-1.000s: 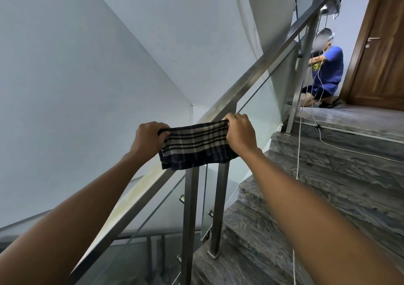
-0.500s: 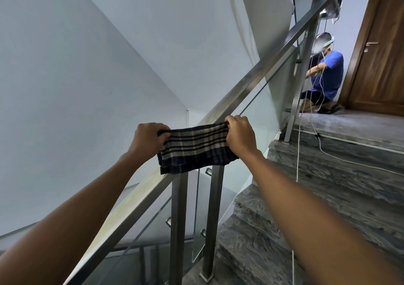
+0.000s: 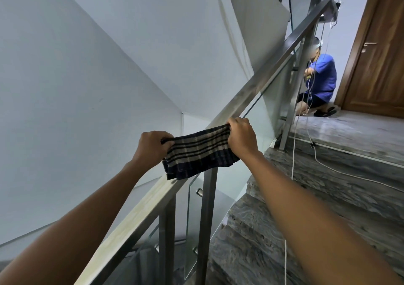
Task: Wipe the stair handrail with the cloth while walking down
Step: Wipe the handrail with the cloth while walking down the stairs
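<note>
A dark checked cloth (image 3: 197, 152) with beige stripes lies draped over the steel handrail (image 3: 258, 88), which slopes from the upper right down to the lower left. My left hand (image 3: 152, 146) grips the cloth's lower left end. My right hand (image 3: 241, 137) grips its upper right end. The cloth is stretched between them across the rail, with its lower edge hanging over the stair side. The rail under the cloth is hidden.
Steel posts (image 3: 206, 217) and glass panels (image 3: 193, 197) hang below the rail. Grey marble steps (image 3: 328, 188) rise on the right, with a white cable (image 3: 293, 153) trailing across them. A person in a blue shirt (image 3: 321, 81) crouches on the landing beside a wooden door (image 3: 380, 51).
Both hands and the cloth have slid a little down the handrail. The steps, posts and landing sit higher and further off in view.
</note>
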